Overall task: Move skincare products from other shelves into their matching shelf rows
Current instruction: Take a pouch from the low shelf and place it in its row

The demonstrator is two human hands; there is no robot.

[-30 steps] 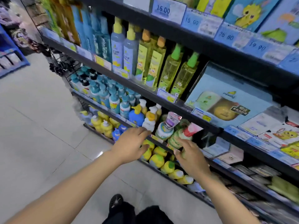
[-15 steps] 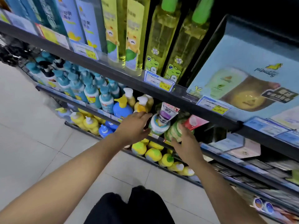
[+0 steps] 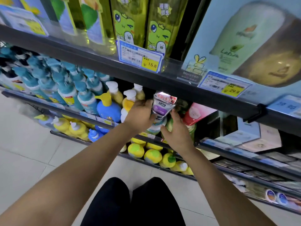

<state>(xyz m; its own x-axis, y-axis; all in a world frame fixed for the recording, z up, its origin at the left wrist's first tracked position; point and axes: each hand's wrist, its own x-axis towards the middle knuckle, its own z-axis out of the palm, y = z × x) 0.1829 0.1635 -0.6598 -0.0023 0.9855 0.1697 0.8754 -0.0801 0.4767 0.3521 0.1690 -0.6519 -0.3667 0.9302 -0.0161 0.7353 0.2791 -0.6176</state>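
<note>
Purple-labelled tube: we are pinching it with left hand, right hand cupping neighbouring tubes, lifting straight to avoid toppling.

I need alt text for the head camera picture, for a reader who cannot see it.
A person's left hand grips a purple and white tube on a store shelf, and the right hand rests just below it against green bottles. Blue pump bottles stand to the left, yellow round bottles on the shelf below.
</note>
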